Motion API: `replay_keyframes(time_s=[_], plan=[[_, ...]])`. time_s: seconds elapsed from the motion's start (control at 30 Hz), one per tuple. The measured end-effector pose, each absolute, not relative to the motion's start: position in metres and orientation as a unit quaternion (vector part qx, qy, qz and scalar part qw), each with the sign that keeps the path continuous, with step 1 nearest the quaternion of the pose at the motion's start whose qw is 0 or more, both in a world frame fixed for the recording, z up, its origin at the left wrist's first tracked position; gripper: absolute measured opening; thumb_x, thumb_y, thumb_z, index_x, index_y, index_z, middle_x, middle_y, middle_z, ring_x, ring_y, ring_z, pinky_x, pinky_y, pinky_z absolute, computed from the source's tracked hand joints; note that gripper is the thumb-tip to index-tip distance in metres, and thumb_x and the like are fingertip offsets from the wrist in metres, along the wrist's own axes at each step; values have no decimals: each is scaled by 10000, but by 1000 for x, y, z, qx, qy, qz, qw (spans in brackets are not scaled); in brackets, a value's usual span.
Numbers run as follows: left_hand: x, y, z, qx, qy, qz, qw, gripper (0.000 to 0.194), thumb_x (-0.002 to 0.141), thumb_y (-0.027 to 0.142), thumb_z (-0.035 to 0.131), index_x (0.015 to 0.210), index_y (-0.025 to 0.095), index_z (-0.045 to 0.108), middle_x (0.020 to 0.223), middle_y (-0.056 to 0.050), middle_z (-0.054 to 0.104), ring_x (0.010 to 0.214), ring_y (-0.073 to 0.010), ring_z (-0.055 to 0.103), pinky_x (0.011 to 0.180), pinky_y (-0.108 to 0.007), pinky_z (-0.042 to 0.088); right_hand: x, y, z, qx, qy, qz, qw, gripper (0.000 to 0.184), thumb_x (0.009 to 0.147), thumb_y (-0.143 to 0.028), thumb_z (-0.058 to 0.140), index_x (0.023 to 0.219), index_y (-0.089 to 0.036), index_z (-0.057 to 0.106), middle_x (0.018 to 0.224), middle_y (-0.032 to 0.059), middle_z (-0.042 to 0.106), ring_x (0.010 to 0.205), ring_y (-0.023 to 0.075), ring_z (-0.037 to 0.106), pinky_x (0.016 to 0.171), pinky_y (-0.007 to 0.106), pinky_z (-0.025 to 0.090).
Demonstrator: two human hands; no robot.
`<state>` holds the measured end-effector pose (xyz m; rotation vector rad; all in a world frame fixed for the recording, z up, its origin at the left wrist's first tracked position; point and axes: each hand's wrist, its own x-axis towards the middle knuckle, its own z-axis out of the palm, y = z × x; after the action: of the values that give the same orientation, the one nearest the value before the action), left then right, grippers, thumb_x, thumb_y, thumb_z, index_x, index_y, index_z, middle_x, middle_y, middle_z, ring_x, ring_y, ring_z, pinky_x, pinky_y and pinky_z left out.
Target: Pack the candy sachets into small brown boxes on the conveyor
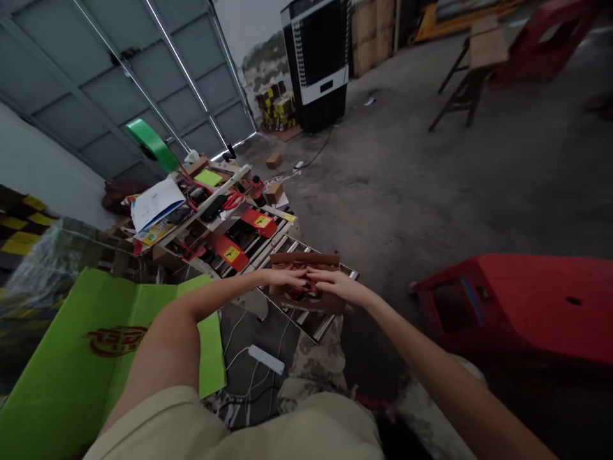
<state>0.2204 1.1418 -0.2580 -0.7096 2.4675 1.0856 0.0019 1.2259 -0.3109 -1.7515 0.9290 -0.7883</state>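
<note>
An unsealed cardboard box sits on the short metal roller frame in front of me, its far flap raised. Reddish items fill the inside; they are too blurred to name. My left hand lies over the box from the left, fingers stretched out across the contents. From the right my right hand reaches in the same way, its fingers extended and almost meeting the left fingertips. Both palms face down, and neither hand is wrapped round anything. The rollers show behind the box.
A carton-sealing machine with red guards adjoins the rollers, with papers on top. A green cardboard sheet stands at left. A red plastic stool is at right. A power strip and cables lie on the floor.
</note>
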Motion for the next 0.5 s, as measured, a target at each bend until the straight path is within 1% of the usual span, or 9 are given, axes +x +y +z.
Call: replay_keyframes(time_s=[0.07,0.13,0.2,0.27,0.3,0.33,0.4,0.47,0.5], plan=[[221,1151,-264,-252,888,348,163,824,927,563,512,1585,177,201,1601,-138,332,1517,-293,240,1238,-563,63,3,1231,-310,-674,379,-372,513,572,882,-543,564,1326,-189,632,1331,125,638,1228,276,616,1072,498,483],[220,1160,-274,-259,911,279,158,866,888,487,612,1580,157,210,1607,-170,307,1531,-306,187,1232,-580,22,5,1242,-308,-656,389,-421,491,598,892,-557,537,1344,-171,603,1303,142,648,1185,262,640,1041,486,506],[218,1166,-285,-285,922,203,167,909,839,386,679,1568,95,221,1621,-227,223,1542,-326,122,1234,-578,34,6,1254,-302,-681,402,-461,403,615,872,-563,590,1351,-177,588,1384,160,584,1284,276,565,1102,505,446],[216,1166,-290,-296,926,156,175,957,799,343,704,1563,53,206,1622,-259,170,1543,-339,94,1234,-577,45,5,1264,-296,-732,409,-448,309,643,834,-537,672,1365,-185,577,1453,174,515,1365,299,478,1149,528,380],[216,1164,-291,-292,927,154,177,963,804,363,692,1567,53,192,1623,-255,162,1543,-341,93,1231,-585,48,5,1266,-294,-760,409,-414,290,613,841,-511,678,1354,-188,588,1443,173,526,1355,301,484,1143,525,383],[216,1160,-289,-284,928,165,176,951,824,404,664,1572,66,183,1629,-239,157,1544,-341,91,1227,-594,56,5,1266,-292,-778,411,-377,290,544,870,-479,652,1328,-190,611,1395,165,572,1305,291,530,1115,504,415],[217,1151,-279,-267,923,219,169,826,904,478,535,1577,122,214,1640,-177,179,1544,-321,117,1228,-585,106,5,1261,-294,-767,447,-341,310,369,933,-404,570,1228,-206,673,1216,110,691,1117,238,647,1003,412,504],[219,1145,-267,-270,910,275,155,669,977,495,364,1559,172,298,1628,-125,260,1523,-280,233,1225,-523,214,5,1253,-300,-721,514,-349,308,270,942,-366,560,1113,-221,709,1067,61,737,971,204,687,900,347,540],[219,1144,-263,-272,906,291,145,627,992,490,320,1542,189,344,1613,-110,308,1501,-263,298,1217,-483,261,6,1250,-304,-697,545,-359,297,243,932,-362,578,1078,-221,712,1032,54,740,942,203,690,871,339,546]])
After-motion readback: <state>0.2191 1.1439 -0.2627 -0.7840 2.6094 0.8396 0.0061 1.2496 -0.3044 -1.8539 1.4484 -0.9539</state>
